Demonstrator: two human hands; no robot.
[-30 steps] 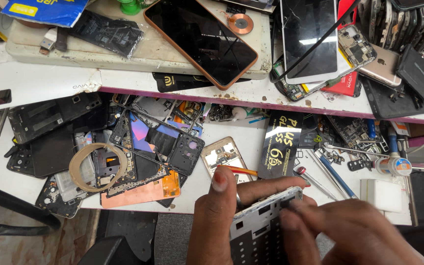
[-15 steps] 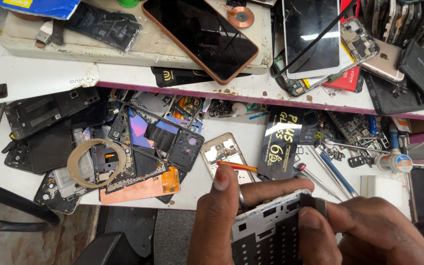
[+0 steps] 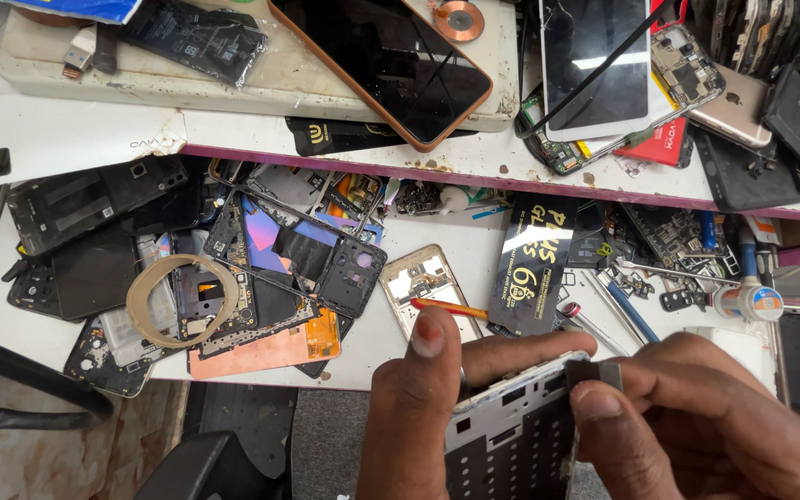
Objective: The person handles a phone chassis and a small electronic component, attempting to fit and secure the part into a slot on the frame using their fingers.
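My left hand [image 3: 418, 417] grips a phone frame [image 3: 511, 440], white at the top and dark and gridded lower down, at the bottom centre of the head view; its thumb points up toward the table. At the frame's top right corner my right hand [image 3: 706, 426] pinches a small dark part [image 3: 594, 373] between thumb and forefinger. Just above my left thumb, a thin orange tool [image 3: 449, 307] lies on the white table [image 3: 474, 236].
Phone parts cover the table: a gold back shell [image 3: 428, 282], dark frames [image 3: 317, 255], a tape ring [image 3: 178, 301], an orange panel [image 3: 266, 347], a black box [image 3: 534, 264], tweezers and screwdrivers [image 3: 631, 310]. A raised shelf [image 3: 233, 88] holds an orange-edged phone [image 3: 386, 60] and a white phone [image 3: 594, 65].
My right hand has slid up to the frame's top right corner and now pinches the small dark part there. The view has shifted slightly; my left hand holds steady.
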